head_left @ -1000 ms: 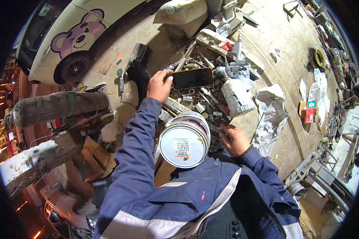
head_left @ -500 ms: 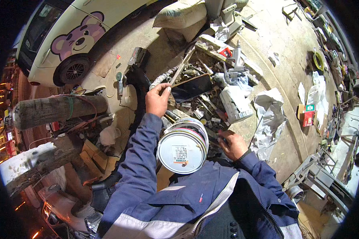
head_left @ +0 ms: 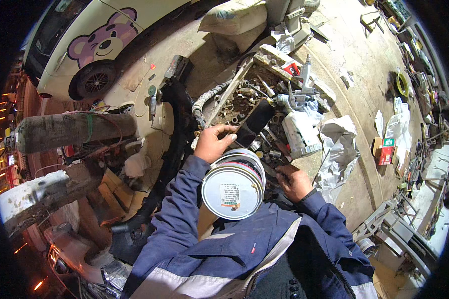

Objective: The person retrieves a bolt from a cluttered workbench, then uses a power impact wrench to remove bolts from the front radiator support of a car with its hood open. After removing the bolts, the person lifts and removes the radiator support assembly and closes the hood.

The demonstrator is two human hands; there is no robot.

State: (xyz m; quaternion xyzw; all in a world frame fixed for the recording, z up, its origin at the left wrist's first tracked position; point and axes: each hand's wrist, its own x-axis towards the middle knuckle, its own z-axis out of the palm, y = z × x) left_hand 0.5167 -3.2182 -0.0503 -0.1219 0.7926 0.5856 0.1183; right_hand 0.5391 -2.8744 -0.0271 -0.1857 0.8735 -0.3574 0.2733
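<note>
My left hand (head_left: 215,142) pinches the lower left end of a black phone (head_left: 256,119), held slanted over a clutter of small metal parts and tools (head_left: 247,92). Below it is a round tin can (head_left: 230,192) with a pale, labelled lid. At the can's right, my right hand (head_left: 294,182) has its fingers curled on something dark that I cannot make out. A white plastic container (head_left: 300,132) stands right of the phone, and a wrapped hose (head_left: 204,99) curves along the clutter's left side.
A white car (head_left: 90,25) with a bear decal is at upper left, a gas cylinder (head_left: 60,132) at left, and a long black panel (head_left: 177,119) beside the clutter. Sacks (head_left: 232,15) lie beyond. Crumpled paper (head_left: 336,154) and a red box (head_left: 386,152) lie right.
My left hand has moved down and to the right. The phone has turned from lying crosswise to a steep slant, its left end coming down with the hand. The right hand has shifted slightly.
</note>
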